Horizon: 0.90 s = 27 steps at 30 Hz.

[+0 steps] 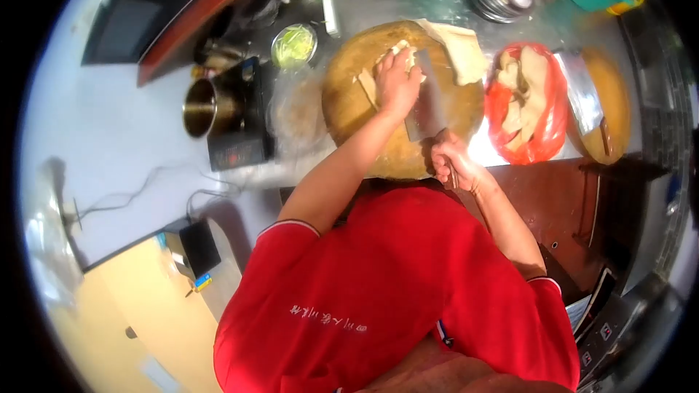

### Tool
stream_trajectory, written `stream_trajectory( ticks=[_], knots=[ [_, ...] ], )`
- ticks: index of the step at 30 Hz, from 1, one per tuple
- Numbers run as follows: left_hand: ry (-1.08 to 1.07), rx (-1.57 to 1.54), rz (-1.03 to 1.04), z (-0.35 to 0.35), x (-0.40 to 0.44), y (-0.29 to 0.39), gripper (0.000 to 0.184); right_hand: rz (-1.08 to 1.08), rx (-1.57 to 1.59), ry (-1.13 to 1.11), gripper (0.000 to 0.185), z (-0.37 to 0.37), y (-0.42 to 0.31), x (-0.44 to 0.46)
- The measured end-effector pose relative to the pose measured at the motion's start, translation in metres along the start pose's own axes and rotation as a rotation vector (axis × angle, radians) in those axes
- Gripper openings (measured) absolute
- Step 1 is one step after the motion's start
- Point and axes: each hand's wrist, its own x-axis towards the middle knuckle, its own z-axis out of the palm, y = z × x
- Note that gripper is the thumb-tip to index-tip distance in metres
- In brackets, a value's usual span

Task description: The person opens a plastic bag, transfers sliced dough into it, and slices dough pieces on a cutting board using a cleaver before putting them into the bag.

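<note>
On a round wooden chopping board [349, 116] lies pale sheet-like food [402, 49], partly covered by my left hand [398, 81], whose fingers press together on it. My right hand [453, 160] is wrapped round the handle of a broad cleaver [427, 98]. The cleaver's blade, slightly blurred, stands just right of my left hand. A narrow pale strip [368, 87] lies left of that hand. A larger folded pale piece [459, 51] rests at the board's upper right edge.
Right of the board are a red plastic bag [555, 120] of pale pieces, a second cleaver [579, 87] and a smaller board [615, 113]. Leftward stand a bowl of green shreds [294, 46] and a metal pot [211, 108] beside a cooktop. Bowls and tubs line the back.
</note>
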Motion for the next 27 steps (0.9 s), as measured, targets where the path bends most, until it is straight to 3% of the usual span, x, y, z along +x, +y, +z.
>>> stream_trajectory(
  ticks=[4, 8, 14, 20, 24, 27],
  knots=[
    [-0.009, -0.155, 0.040, -0.016, -0.003, 0.023, 0.052, -0.052, -0.044, 0.102, 0.018, 0.020, 0.005, -0.014],
    [0.208, -0.255, 0.193, -0.022, -0.001, 0.039, 0.046, -0.158, -0.098, 0.188, 0.019, 0.045, 0.011, -0.035],
    [0.398, -0.274, 0.260, -0.137, -0.003, 0.048, 0.044, -0.225, -0.254, 0.117, 0.019, 0.120, 0.018, -0.047],
    [0.592, -0.039, 0.146, -0.238, -0.045, -0.047, 0.046, 0.007, -0.288, -0.120, 0.023, 0.204, 0.053, -0.005],
    [0.566, 0.026, -0.049, -0.254, -0.080, -0.145, 0.041, 0.207, -0.250, -0.181, 0.020, 0.249, 0.084, 0.039],
    [0.382, 0.003, -0.159, -0.232, -0.087, -0.192, 0.041, 0.237, -0.183, -0.170, 0.017, 0.251, 0.105, 0.069]
  ],
)
